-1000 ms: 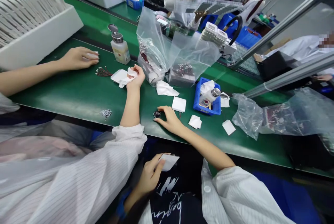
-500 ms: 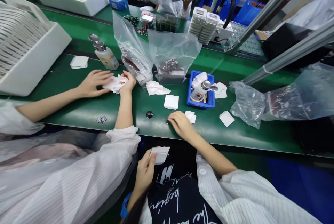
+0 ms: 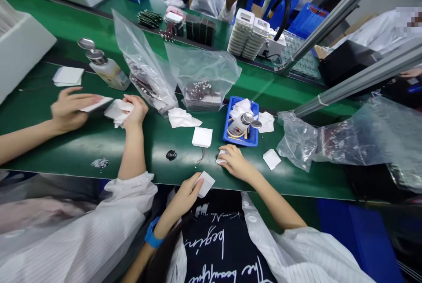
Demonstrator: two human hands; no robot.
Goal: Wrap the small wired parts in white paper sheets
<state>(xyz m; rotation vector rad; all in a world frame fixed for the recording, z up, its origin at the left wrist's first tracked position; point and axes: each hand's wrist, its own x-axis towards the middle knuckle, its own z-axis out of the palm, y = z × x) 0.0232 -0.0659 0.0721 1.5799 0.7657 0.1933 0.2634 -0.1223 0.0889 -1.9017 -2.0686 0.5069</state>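
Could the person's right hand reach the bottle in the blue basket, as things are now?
Probably yes: the right hand is close to the blue basket, whose top is open, and only its near wall seems between. But the fingers are on a white piece, not the bottle.

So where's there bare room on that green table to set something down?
Bare green tabletop lies between the co-worker's right forearm and the round black piece. Another patch runs along the near edge, right of the white square pad, in front of the clear plastic bag. The blue plastic basket is crowded by crumpled white tissue and the person's right hand.
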